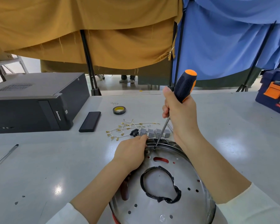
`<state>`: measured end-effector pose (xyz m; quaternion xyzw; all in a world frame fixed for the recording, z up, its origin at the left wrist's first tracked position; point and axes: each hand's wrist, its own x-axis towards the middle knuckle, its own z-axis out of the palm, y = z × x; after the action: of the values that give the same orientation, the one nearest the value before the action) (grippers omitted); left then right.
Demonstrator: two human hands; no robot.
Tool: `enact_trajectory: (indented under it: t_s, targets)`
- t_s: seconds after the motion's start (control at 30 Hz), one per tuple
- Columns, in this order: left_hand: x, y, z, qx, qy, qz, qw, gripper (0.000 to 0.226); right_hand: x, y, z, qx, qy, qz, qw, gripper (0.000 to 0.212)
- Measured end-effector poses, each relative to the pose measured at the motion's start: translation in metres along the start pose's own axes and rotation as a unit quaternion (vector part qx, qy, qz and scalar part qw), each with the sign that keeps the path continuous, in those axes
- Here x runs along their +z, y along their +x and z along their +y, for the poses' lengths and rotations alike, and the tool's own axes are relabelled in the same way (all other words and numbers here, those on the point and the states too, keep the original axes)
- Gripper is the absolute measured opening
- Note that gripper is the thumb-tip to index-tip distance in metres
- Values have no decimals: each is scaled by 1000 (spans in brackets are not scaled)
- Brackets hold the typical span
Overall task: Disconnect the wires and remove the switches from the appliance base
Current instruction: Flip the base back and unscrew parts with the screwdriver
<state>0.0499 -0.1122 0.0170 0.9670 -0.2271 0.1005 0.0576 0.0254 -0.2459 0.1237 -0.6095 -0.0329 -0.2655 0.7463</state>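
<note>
1. Base (pixel 168 188): round metal pan on the table (pixel 39 167), near edge, open side up, w/ a black-taped cutout at centre. No real long axis; the switch side faces away from the person.
2. Handling, my guess: stiff, light-ish, slippery sheet metal w/ sharp rims, so hold it by the rim, not the holes.
3. Switches (pixel 155 133): grey row along the far rim, long axis left-right, terminals prob. fragile. Grip by the bodies.
4. Left hand (pixel 131 152): on the far-left rim, fingers curled at the end switch; can't tell if actually pinching.
5. Right hand (pixel 181 113): fingers wrapped tight on the screwdriver (pixel 183 88), shaft slanting down-left, tip at the rim.
6. Wires (pixel 126 128): loose on the table beyond, already off; tape (pixel 119 110) farther back.
</note>
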Motion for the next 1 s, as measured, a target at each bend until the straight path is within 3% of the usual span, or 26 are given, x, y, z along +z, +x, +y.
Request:
enact_trajectory:
  t_s: [0.07,0.2,0.23,0.3,0.37,0.43,0.5,0.57,0.67,0.73,0.87,0.93,1.0]
  targets:
    - [0,0,1,-5,-1,-3,1000,16,-2,2,0,9,14,-36,999,31]
    - [0,0,1,-9,0,-8,1000,15,-10,12,-1,22,71,-276,958,39]
    - [0,0,1,-10,-2,-8,1000,16,-12,15,-1,24,67,-298,952,36]
    - [-1,0,1,-11,-2,-8,1000,16,-12,17,3,2,10,-248,969,32]
    - [0,-1,2,-10,0,-9,1000,17,-9,13,7,-33,-64,-137,988,26]
    - [-1,0,2,-9,1,-10,1000,20,-6,10,9,-32,-46,-39,998,23]
    - [-1,1,2,-11,3,-10,1000,21,-5,10,8,-7,6,-17,1000,21]
    - [-1,1,2,-12,10,-14,1000,21,-6,13,6,25,30,-80,996,33]
    - [-1,-1,2,-13,9,-14,1000,19,-11,17,3,41,62,-276,958,45]
    - [-1,-1,2,-13,10,-13,1000,19,-13,22,3,44,65,-318,945,41]
    - [-2,-1,2,-13,2,-14,1000,21,-8,20,8,-4,-14,-143,990,18]
    - [-2,-1,2,-15,-1,-12,1000,24,-5,16,12,0,-16,-39,999,24]
    - [-2,0,2,-15,0,-10,1000,25,-3,14,11,-9,-8,-13,1000,22]
